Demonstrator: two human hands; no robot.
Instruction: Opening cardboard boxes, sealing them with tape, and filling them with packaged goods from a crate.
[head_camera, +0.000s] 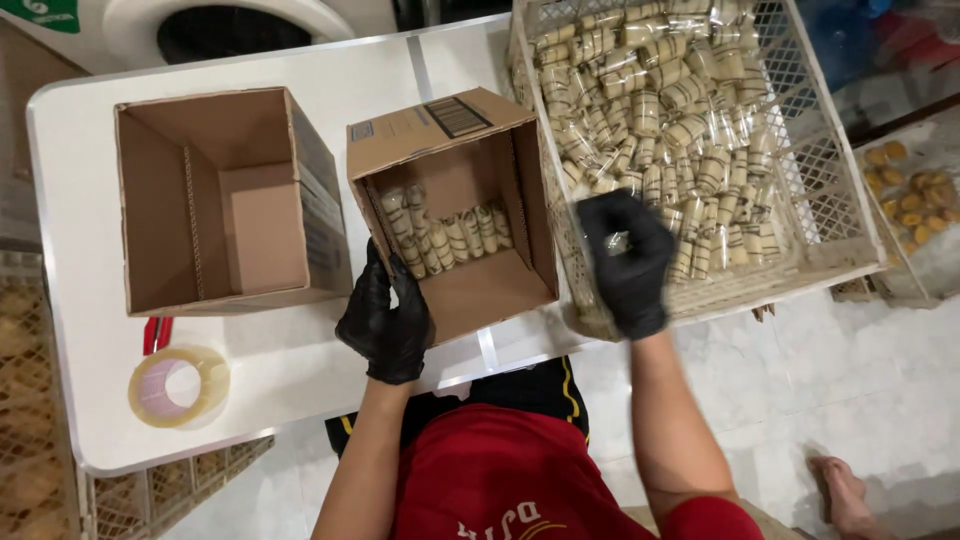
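Observation:
Both of my hands wear black gloves. My left hand (388, 318) grips the near left edge of a tilted cardboard box (470, 285), which holds a row of striped wrapped rolls (445, 238) along its back. My right hand (628, 258) is at the near side of a white plastic crate (835, 200) and is closed around a clear-wrapped striped roll (617, 241). The crate is heaped with several wrapped striped rolls (660, 100).
An empty open cardboard box (225, 200) stands left on the white table (300, 380). A roll of clear packing tape (178, 385) with a red handle lies near the left front edge. Another crate with yellow pastries (915, 195) sits at far right. A bare foot (845, 490) is on the tiled floor.

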